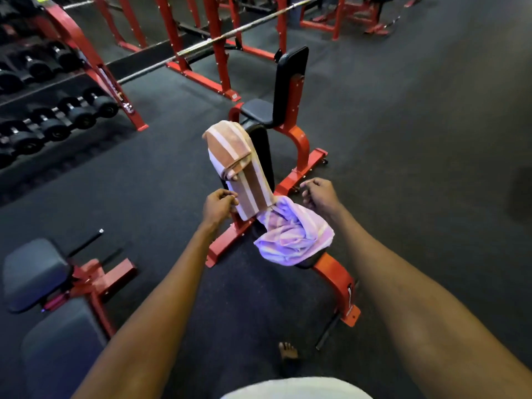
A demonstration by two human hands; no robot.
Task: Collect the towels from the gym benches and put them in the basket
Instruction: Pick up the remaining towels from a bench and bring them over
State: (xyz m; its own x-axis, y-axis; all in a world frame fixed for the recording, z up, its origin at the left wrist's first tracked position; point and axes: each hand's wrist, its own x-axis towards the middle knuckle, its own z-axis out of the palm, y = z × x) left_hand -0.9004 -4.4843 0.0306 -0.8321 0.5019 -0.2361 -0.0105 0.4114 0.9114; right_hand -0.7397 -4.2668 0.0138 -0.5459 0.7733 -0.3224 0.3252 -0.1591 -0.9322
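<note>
A brown towel with pale stripes [247, 180] hangs over the upright black pad of a red-framed bench [299, 145]. A crumpled lilac and white towel [290, 234] lies on the bench's near seat, touching the striped towel's lower end. My left hand [219, 203] is at the striped towel's lower left edge and its curled fingers pinch that edge. My right hand [319, 197] hovers just right of both towels, fingers loosely curled, holding nothing. I see no basket.
A second bench with grey-black pads [34, 272] stands at the lower left. A dumbbell rack [57, 110] lines the left side and red squat racks with a barbell [230, 33] stand behind. Dark rubber floor [417, 156] stretches to the right. My bare foot [288, 352] is below the bench.
</note>
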